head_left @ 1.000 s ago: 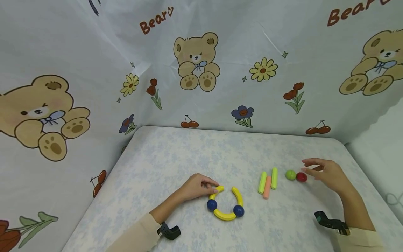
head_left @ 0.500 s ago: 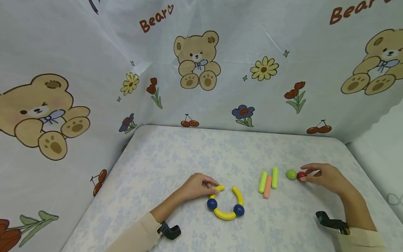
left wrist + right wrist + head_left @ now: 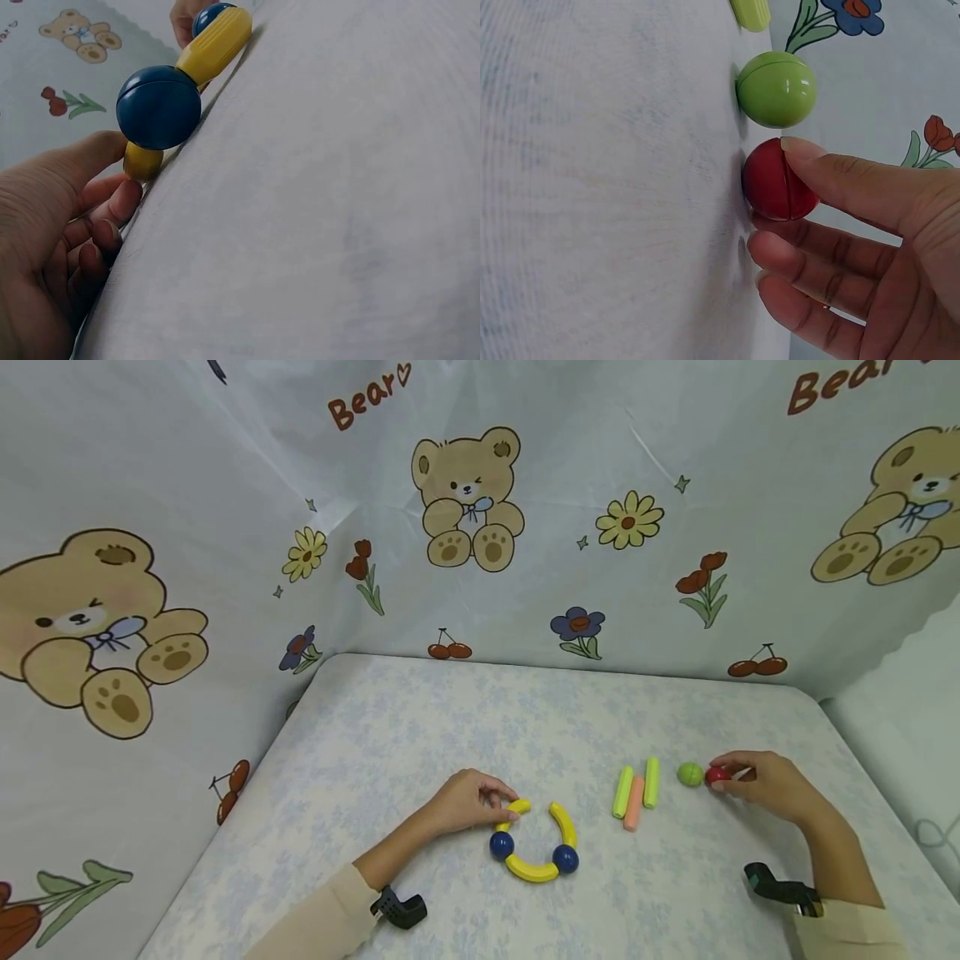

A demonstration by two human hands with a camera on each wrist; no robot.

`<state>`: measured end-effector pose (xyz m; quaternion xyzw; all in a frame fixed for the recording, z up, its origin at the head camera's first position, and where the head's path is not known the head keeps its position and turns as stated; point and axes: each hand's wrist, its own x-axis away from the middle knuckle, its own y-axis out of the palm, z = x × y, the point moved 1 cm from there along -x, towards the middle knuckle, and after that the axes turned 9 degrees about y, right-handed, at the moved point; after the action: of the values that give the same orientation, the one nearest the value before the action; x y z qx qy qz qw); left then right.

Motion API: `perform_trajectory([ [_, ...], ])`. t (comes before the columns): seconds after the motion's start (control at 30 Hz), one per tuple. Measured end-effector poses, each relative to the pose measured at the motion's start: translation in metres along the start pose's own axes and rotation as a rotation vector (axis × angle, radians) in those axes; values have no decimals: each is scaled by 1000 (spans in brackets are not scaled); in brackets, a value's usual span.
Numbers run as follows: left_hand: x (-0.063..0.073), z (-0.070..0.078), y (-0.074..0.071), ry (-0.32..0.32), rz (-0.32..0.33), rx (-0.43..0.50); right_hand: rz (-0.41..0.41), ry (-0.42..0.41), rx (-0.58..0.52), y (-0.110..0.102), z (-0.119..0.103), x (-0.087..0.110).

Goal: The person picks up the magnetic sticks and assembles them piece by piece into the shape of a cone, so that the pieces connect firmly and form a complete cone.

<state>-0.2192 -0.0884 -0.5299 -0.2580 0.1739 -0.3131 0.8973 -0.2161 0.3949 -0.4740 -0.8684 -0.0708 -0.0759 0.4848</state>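
My left hand point(image 3: 467, 802) pinches the upper left end of a chain of yellow curved rods point(image 3: 532, 871) and blue balls point(image 3: 566, 858). The chain lies on the table as a ring with a gap at the far side. In the left wrist view, thumb and fingers meet the yellow end piece point(image 3: 142, 161) just below a blue ball point(image 3: 157, 107). Over on the right, my right hand point(image 3: 776, 785) holds a red ball point(image 3: 769, 180) between thumb and fingers. A green ball point(image 3: 776, 90) sits beside the red one, with a narrow gap between them.
Two yellow-green rods point(image 3: 622, 792) and an orange rod point(image 3: 633, 803) lie side by side between the ring and the balls. A patterned cloth covers the table point(image 3: 420, 710). Behind it hangs a curtain point(image 3: 525, 610) printed with bears.
My right hand has come down and left onto the red ball, and its thumb and fingers have closed round it. The left hand stays on the yellow rod. The view has shifted slightly.
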Motion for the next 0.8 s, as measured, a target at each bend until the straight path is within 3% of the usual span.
perform_trajectory([
  [0.37,2,4,0,-12,4,-8,82,-14,58,-14,-4,5],
  [0.8,1,-2,0,1,1,-34,194,-102,42,-22,-44,17],
])
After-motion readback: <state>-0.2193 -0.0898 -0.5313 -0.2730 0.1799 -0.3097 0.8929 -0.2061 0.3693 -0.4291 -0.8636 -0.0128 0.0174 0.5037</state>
